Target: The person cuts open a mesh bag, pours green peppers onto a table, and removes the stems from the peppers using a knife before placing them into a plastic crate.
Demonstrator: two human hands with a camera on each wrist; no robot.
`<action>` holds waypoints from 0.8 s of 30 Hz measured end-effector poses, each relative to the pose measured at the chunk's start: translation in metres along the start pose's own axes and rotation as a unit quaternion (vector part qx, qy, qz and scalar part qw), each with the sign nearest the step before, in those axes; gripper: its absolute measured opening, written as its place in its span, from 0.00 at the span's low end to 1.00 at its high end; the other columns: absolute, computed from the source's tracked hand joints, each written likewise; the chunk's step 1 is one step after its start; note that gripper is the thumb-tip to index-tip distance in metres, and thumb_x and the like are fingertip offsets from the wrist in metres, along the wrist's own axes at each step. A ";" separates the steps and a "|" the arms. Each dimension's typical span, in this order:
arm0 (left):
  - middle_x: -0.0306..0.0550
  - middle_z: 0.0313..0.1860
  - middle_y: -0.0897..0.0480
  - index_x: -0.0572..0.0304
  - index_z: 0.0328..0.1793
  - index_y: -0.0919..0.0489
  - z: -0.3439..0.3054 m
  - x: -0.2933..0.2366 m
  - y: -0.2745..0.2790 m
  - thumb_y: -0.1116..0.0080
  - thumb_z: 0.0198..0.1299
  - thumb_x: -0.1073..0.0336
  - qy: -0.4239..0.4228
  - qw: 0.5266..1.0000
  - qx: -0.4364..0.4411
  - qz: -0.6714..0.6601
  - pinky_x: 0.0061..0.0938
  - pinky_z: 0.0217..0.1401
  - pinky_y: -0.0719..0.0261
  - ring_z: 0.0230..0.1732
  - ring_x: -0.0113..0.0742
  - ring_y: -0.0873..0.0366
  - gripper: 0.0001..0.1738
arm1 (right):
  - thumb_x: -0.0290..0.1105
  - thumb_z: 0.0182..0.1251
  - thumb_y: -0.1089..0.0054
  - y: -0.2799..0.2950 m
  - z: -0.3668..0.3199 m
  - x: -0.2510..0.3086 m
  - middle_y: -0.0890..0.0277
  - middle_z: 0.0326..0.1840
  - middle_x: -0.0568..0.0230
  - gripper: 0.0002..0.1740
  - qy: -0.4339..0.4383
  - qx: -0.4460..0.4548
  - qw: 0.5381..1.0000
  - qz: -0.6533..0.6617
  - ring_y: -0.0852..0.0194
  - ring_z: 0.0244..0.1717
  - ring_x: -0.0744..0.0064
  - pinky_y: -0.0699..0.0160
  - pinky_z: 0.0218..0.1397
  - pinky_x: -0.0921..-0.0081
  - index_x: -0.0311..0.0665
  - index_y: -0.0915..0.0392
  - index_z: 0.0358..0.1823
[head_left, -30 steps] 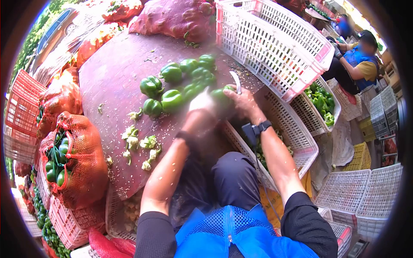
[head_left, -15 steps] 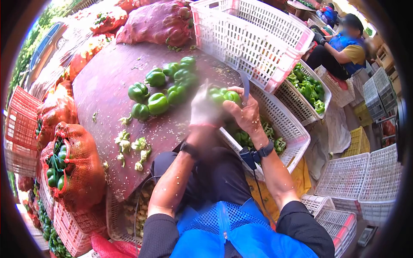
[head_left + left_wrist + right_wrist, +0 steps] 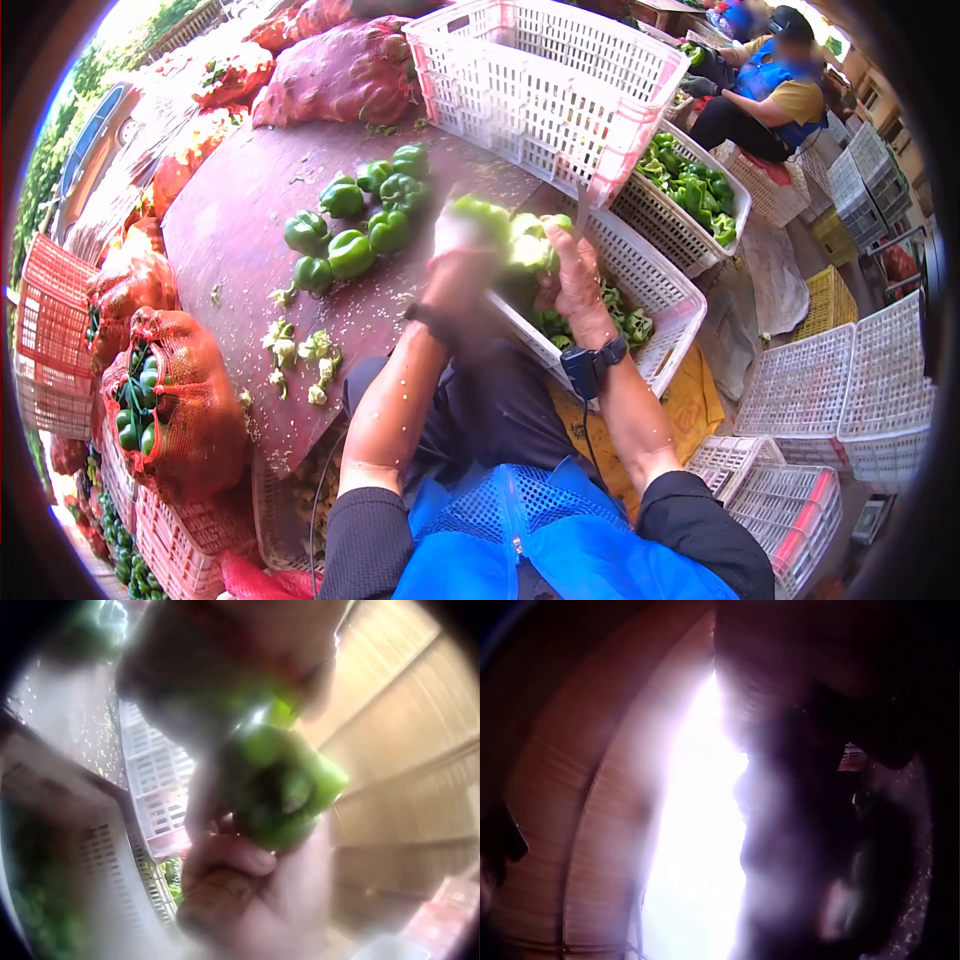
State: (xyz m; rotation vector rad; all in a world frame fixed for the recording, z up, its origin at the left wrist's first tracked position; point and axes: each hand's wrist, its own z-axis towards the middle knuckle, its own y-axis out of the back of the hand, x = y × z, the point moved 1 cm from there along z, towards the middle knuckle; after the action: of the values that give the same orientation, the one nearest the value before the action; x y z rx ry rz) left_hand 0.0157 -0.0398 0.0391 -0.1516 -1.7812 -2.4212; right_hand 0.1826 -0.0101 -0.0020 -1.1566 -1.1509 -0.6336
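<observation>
The right hand [image 3: 578, 280] curls its fingers and thumb round an opened pepper [image 3: 532, 245] over the near edge of the crate [image 3: 640, 262], right of the table [image 3: 230, 215], with what looks like a knife blade [image 3: 583, 208] rising beside its fingers. The left hand [image 3: 460, 240] is too blurred to tell how far its fingers close, though a green piece [image 3: 480, 214] shows at its fingertips. Good handling here probably means a firm but gentle hold that won't crack the pepper's wall, keeping the blade turned away from the left fingers.
</observation>
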 end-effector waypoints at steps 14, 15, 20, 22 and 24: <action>0.54 0.51 0.14 0.60 0.72 0.30 0.013 -0.054 0.007 0.35 0.63 0.58 0.093 0.803 -0.003 -0.588 0.37 0.66 0.22 0.52 0.52 0.15 0.33 | 0.54 0.72 0.41 0.021 -0.003 0.010 0.18 0.43 0.67 0.25 -0.068 -0.120 0.981 0.133 0.22 0.33 0.75 0.24 0.33 0.76 0.38 0.20 0.51; 0.54 0.51 0.14 0.60 0.72 0.30 0.012 -0.057 0.007 0.35 0.63 0.58 0.097 0.805 -0.004 -0.585 0.37 0.66 0.22 0.52 0.52 0.15 0.33 | 0.51 0.72 0.40 0.014 -0.002 0.007 0.18 0.43 0.65 0.24 -0.051 -0.141 0.983 0.103 0.22 0.34 0.71 0.23 0.40 0.72 0.34 0.18 0.48; 0.46 0.47 0.13 0.53 0.58 0.20 0.003 -0.047 0.027 0.32 0.55 0.53 0.124 0.900 -0.093 -0.406 0.37 0.60 0.19 0.49 0.46 0.15 0.25 | 0.54 0.72 0.36 0.015 -0.007 0.018 0.17 0.32 0.60 0.31 0.014 -0.070 0.969 -0.238 0.21 0.39 0.75 0.22 0.42 0.72 0.29 0.19 0.55; 0.45 0.46 0.13 0.54 0.43 0.13 0.005 -0.033 0.026 0.31 0.51 0.50 -0.033 0.986 -0.065 -0.148 0.32 0.54 0.17 0.54 0.39 0.17 0.19 | 0.54 0.70 0.33 0.017 -0.017 0.031 0.19 0.38 0.64 0.31 0.113 -0.043 0.961 -0.247 0.22 0.41 0.79 0.22 0.45 0.78 0.33 0.19 0.58; 0.45 0.45 0.12 0.55 0.43 0.13 -0.002 -0.030 0.027 0.31 0.52 0.51 0.003 0.973 -0.067 -0.220 0.33 0.53 0.16 0.52 0.41 0.16 0.19 | 0.45 0.62 0.25 0.017 -0.020 0.043 0.14 0.45 0.59 0.27 0.263 0.007 0.908 -0.325 0.15 0.43 0.68 0.17 0.46 0.69 0.35 0.18 0.56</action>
State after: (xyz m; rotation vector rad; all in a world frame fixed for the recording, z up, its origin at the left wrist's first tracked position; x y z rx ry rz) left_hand 0.0502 -0.0486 0.0595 0.2679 -1.8042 -2.8351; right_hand 0.2192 -0.0164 0.0319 -0.5032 -1.0462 -1.3535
